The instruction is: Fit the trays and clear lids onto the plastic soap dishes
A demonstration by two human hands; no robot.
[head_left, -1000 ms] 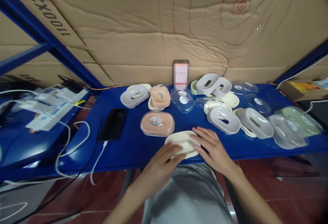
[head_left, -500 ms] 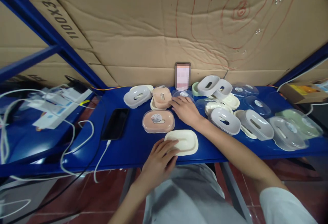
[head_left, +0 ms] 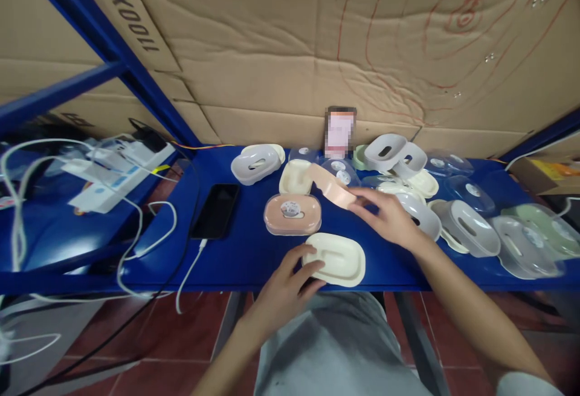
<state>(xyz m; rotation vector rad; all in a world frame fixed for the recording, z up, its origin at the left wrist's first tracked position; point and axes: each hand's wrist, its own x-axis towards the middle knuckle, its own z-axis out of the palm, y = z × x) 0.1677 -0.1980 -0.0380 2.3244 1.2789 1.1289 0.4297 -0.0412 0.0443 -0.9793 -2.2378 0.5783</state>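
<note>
My right hand (head_left: 385, 211) pinches one end of a pink soap dish tray (head_left: 333, 185), which is tilted in the air over the middle of the table. My left hand (head_left: 294, 272) grips the left end of a cream soap dish base (head_left: 339, 258) at the front edge, fingers on top and thumb by the near rim. Just behind that base lies a pink soap dish (head_left: 304, 216) under a clear lid with a round sticker. Another cream base (head_left: 295, 178) lies behind it, left of the raised tray.
Grey soap dish trays (head_left: 466, 223), clear lids (head_left: 473, 193) and green parts (head_left: 544, 227) crowd the right side. At the back left is a grey tray (head_left: 256, 166). A black phone (head_left: 216, 210) on a white cable lies left. Another phone (head_left: 341, 133) leans on the cardboard wall.
My right hand has lifted the pink tray off the cream base and moved it right, uncovering that base. My left hand stays at the front cream base. The view has shifted slightly.
</note>
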